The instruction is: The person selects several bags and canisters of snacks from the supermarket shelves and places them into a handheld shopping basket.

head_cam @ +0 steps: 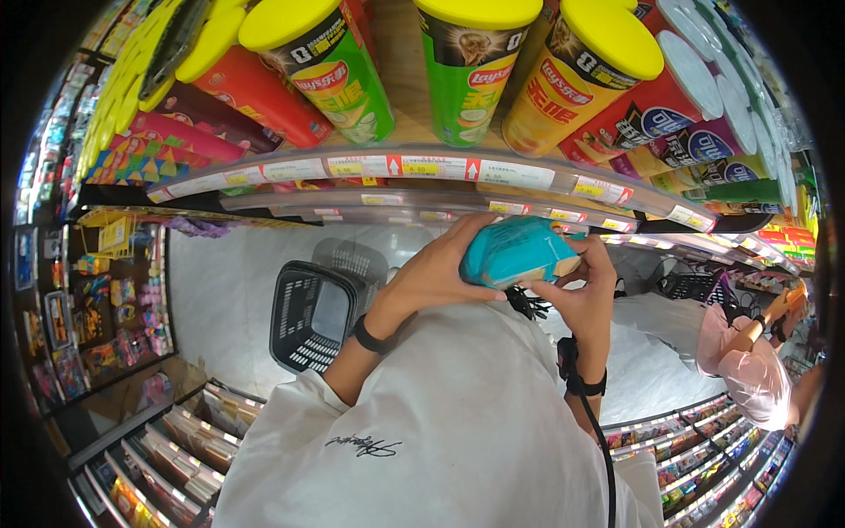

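Both my hands hold a teal plastic snack packet (518,254) in front of my chest, just below the shelf edge. My left hand (429,267) wraps around its left side, thumb underneath. With bent fingers and thumb, my right hand (584,280) pinches its right end, where a crimped corner sticks out. Each wrist wears a black band, and a black cable (601,429) runs from the right one. Past the packet, Lay's chip canisters with yellow lids stand on the wooden shelf (403,86), among them a green canister (469,79) and an orange canister (568,86).
A black plastic shopping basket (317,317) stands on the pale floor (224,277) to my left. Price tags line the shelf's front rail (422,166). To the right, a person in a pink top (752,376) holds an orange item (797,295). Stocked racks (165,455) stand behind me.
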Action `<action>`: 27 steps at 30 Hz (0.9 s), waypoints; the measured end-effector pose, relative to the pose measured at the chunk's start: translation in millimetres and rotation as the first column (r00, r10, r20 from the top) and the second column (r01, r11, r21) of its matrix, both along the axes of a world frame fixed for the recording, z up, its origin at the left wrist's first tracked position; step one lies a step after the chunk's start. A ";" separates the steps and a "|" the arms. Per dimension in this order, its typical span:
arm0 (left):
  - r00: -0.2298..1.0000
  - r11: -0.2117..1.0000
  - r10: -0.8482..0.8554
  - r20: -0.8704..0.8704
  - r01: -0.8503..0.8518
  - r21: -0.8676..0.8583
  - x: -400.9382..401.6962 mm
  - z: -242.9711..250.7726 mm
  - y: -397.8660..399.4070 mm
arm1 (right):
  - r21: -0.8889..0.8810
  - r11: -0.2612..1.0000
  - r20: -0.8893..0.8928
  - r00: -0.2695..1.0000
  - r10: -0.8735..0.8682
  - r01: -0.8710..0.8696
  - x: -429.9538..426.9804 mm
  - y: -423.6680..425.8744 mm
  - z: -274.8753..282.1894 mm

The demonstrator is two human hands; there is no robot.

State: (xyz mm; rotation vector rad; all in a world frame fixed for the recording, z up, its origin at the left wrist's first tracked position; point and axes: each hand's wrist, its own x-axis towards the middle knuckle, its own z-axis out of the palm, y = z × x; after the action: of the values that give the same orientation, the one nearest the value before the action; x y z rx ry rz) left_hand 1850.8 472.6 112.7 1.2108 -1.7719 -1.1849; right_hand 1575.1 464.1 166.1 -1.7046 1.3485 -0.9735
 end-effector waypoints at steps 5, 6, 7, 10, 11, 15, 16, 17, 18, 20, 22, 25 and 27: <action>0.965 0.972 0.019 -0.262 0.044 0.232 13.0 -2.6 21.6 | -0.071 0.982 0.041 0.983 0.179 -0.175 -6.8 10.1 6.2; 0.950 0.967 0.062 -0.305 0.018 0.253 15.8 -0.4 30.4 | -0.031 0.989 0.153 0.978 0.145 -0.142 -6.9 16.7 6.4; 0.950 0.966 0.073 -0.302 0.008 0.257 20.2 -2.0 37.3 | 0.015 0.994 0.261 0.960 0.105 -0.112 -6.7 22.3 6.0; 0.929 0.977 0.099 -0.355 -0.023 0.214 29.2 3.3 57.9 | 0.012 0.995 0.240 0.967 0.089 -0.094 -5.5 27.9 1.9; 0.921 0.979 0.103 -0.376 -0.027 0.203 29.8 6.8 66.4 | -0.014 0.998 0.249 0.966 0.067 -0.066 -4.0 30.2 1.2; 0.712 0.931 0.275 -0.646 -0.030 0.364 24.2 2.8 88.8 | 0.162 0.943 0.235 0.940 0.247 -0.289 -9.1 37.7 4.7; 0.678 0.917 0.305 -0.669 -0.018 0.399 20.7 7.9 92.5 | 0.194 0.916 0.228 0.924 0.306 -0.351 -10.8 40.5 6.3; 0.678 0.909 0.314 -0.665 -0.011 0.417 23.5 11.4 92.3 | 0.226 0.883 0.222 0.905 0.364 -0.411 -13.5 44.8 7.5; 0.680 0.903 0.318 -0.660 -0.006 0.430 30.5 16.7 88.2 | 0.226 0.859 0.260 0.878 0.401 -0.459 -6.2 46.9 9.1; 0.684 0.909 0.298 -0.666 0.009 0.416 25.9 25.9 93.7 | 0.271 0.808 0.303 0.843 0.444 -0.523 2.6 52.1 20.2; 0.678 0.920 0.278 -0.681 0.016 0.391 24.1 28.3 98.2 | 0.334 0.786 0.338 0.844 0.416 -0.520 13.2 56.4 29.1; 0.683 0.930 0.258 -0.683 0.017 0.368 27.1 30.6 102.6 | 0.394 0.790 0.366 0.869 0.334 -0.469 15.8 62.6 30.0; 0.719 0.913 0.269 -0.641 0.022 0.408 31.0 27.4 105.8 | 0.416 0.789 0.379 0.875 0.301 -0.452 17.1 63.6 30.2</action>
State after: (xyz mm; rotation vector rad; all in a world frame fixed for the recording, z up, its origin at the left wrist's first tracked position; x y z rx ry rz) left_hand 1881.8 578.3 140.0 0.8876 -0.8960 -1.6819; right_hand 1592.2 527.8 196.3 -1.2985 0.8994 -0.5505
